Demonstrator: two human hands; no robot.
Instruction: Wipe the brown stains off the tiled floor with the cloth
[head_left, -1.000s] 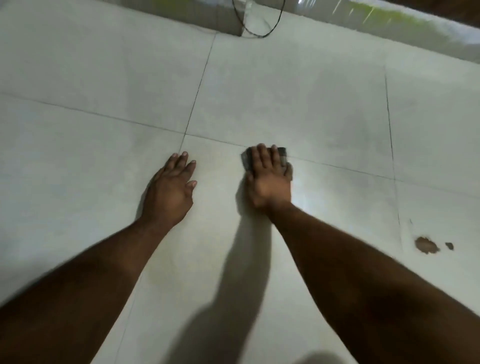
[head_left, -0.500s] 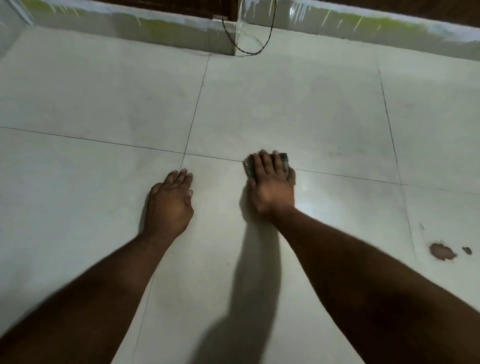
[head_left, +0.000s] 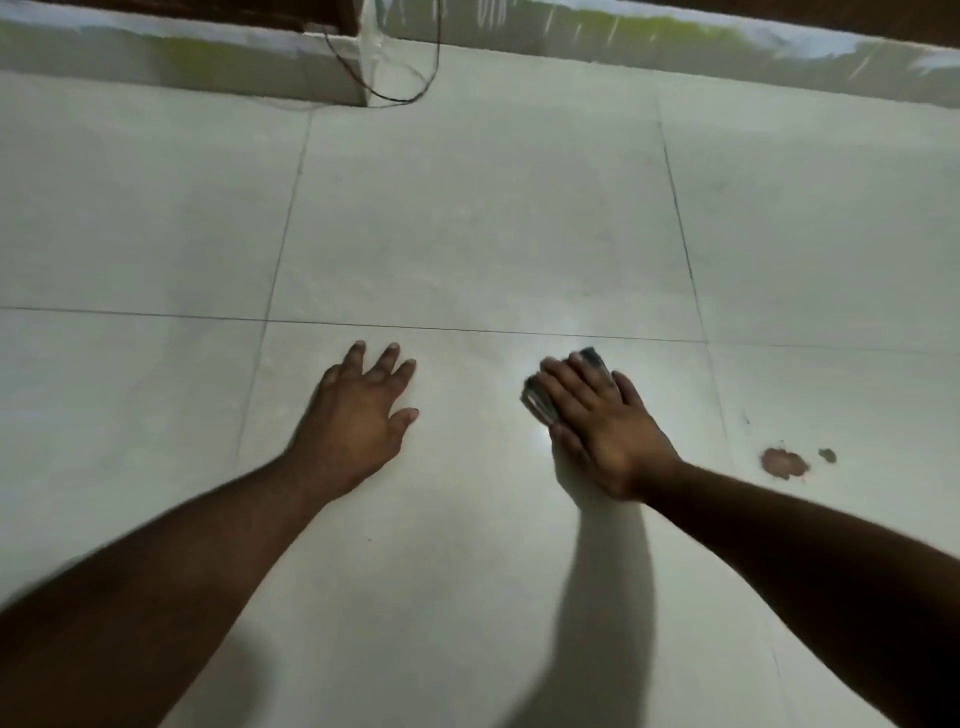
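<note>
My right hand lies flat with straight fingers on a small dark grey cloth, pressing it against the pale tiled floor. Only the cloth's left edge and a corner by my fingertips show. A brown stain sits on the tile to the right of that hand, with a smaller dark spot beside it and a faint speck just above. The cloth is a hand's width left of the stain, not touching it. My left hand rests flat on the floor, fingers spread, holding nothing.
A low wall base with green smears runs along the far edge of the floor. A thin black cable loops down at its corner. Dark grout lines cross the tiles. My arms cast a shadow in front of me.
My right hand has slid the cloth to the right, closer to the brown stain. My left hand's fingers have spread, and the view has swung so the hands sit lower.
</note>
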